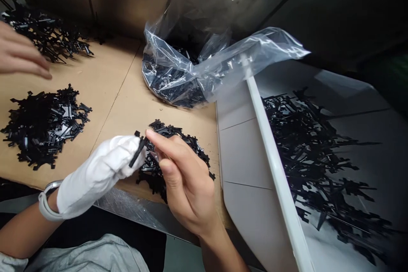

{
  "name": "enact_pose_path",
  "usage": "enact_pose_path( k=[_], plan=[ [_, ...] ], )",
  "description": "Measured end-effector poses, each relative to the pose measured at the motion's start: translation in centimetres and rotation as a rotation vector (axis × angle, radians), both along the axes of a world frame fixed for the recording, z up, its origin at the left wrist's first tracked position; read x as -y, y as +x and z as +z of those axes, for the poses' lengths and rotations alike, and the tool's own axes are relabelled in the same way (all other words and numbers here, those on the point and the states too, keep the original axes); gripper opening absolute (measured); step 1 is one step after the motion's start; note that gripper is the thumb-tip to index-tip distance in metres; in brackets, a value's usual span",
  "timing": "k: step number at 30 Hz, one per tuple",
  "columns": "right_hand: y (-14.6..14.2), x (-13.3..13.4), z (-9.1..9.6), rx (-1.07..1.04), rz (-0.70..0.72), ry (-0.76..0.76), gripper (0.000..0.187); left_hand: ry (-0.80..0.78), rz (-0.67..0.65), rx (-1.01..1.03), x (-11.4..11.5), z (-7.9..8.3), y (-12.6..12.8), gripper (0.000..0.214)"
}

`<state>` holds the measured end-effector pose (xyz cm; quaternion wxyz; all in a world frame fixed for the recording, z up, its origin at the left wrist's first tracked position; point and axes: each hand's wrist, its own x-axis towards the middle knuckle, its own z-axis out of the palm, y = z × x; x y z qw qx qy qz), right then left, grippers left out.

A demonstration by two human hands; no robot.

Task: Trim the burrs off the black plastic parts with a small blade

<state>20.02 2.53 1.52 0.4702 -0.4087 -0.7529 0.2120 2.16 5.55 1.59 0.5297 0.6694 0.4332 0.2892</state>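
Observation:
My left hand (98,170), in a white glove, is closed round a small black plastic piece (137,155). My bare right hand (183,178) pinches the same piece from the right with thumb and forefinger, fingers curled. Both hands hover just above a small heap of black plastic parts (178,144) on the brown cardboard surface (127,93), near its front edge.
Another heap of black parts (44,123) lies at the left. A further pile (47,34) sits at the back left, where another person's hand (19,55) rests. A clear plastic bag (204,68) holds more parts. A white bin (274,165) at the right holds black sprues.

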Motion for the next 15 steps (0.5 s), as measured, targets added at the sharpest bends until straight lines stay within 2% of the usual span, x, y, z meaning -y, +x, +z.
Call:
enact_pose_path(
  k=[3, 8, 12, 15],
  plan=[
    [0.0, 0.2, 0.0, -0.030, 0.012, -0.049, 0.033, -0.072, 0.037, 0.033, 0.1, 0.5, 0.3, 0.028],
    [-0.4, 0.3, -0.7, -0.144, -0.027, -0.102, 0.031, -0.108, -0.027, 0.047, 0.1, 0.5, 0.2, 0.034],
    [-0.6, 0.4, -1.0, -0.267, -0.001, -0.181, 0.032, -0.063, -0.020, 0.100, -0.1, -0.1, -0.2, 0.019],
    [-0.6, 0.6, -1.0, -0.245, 0.011, -0.162, 0.033, -0.118, -0.114, 0.191, -0.6, -0.2, 0.2, 0.024]
  ],
)
